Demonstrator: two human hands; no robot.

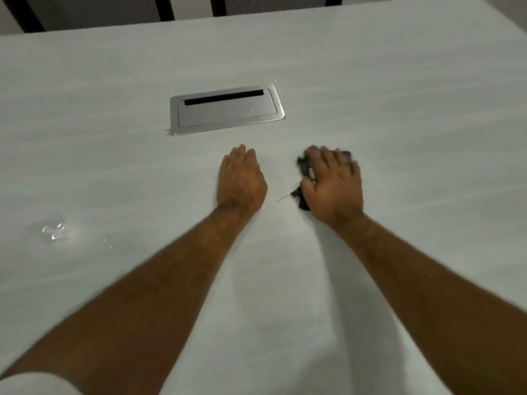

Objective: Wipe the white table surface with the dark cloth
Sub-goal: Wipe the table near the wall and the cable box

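Flat on the white counter (399,95), the right hand (332,182) presses the dark cloth (304,169) with fingers spread straight. Bunched beneath the palm, the cloth runs lengthwise away from the person, edges showing at the thumb side. Just beside it, the left hand (241,179) rests flat, holding nothing.

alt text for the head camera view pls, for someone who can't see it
A person's right hand presses a dark cloth flat on a white table, while the left hand rests open beside it. A closed metal cable hatch sits beyond the hands, and water droplets lie at far left.
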